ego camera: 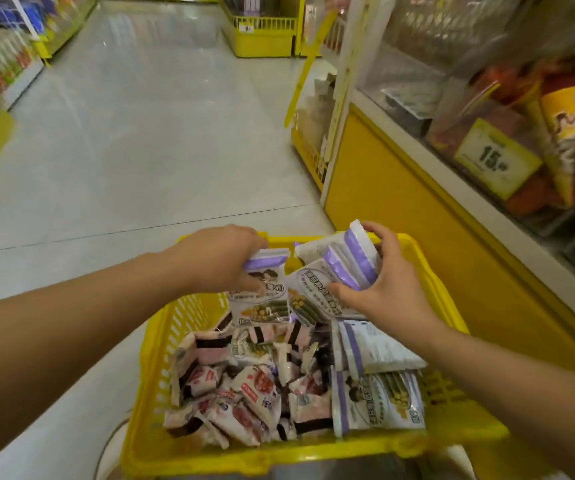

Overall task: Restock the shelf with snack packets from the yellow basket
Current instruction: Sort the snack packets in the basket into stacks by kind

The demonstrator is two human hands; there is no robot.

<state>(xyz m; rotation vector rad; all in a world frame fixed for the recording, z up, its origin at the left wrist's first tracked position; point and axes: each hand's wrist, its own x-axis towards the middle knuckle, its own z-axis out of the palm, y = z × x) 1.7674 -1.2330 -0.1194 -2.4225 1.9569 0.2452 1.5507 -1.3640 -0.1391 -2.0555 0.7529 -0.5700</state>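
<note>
A yellow slotted basket (151, 368) sits low in front of me, full of small snack packets. My left hand (220, 258) pinches one purple-and-white packet (262, 292) by its top edge above the far end of the basket. Beside it, my right hand (386, 289) grips a fanned stack of the same purple-and-white packets (345, 268). More purple-and-white packets (376, 400) lie at the basket's right side. Pink, red and white packets (244, 393) fill its left and middle.
To the right stands a yellow-fronted display shelf (417, 216) with clear bins of snacks and a yellow price tag (493, 157) reading 15. The grey tiled aisle floor (140, 133) stretches ahead. Other yellow shelving (262, 32) stands at the far end and on the left.
</note>
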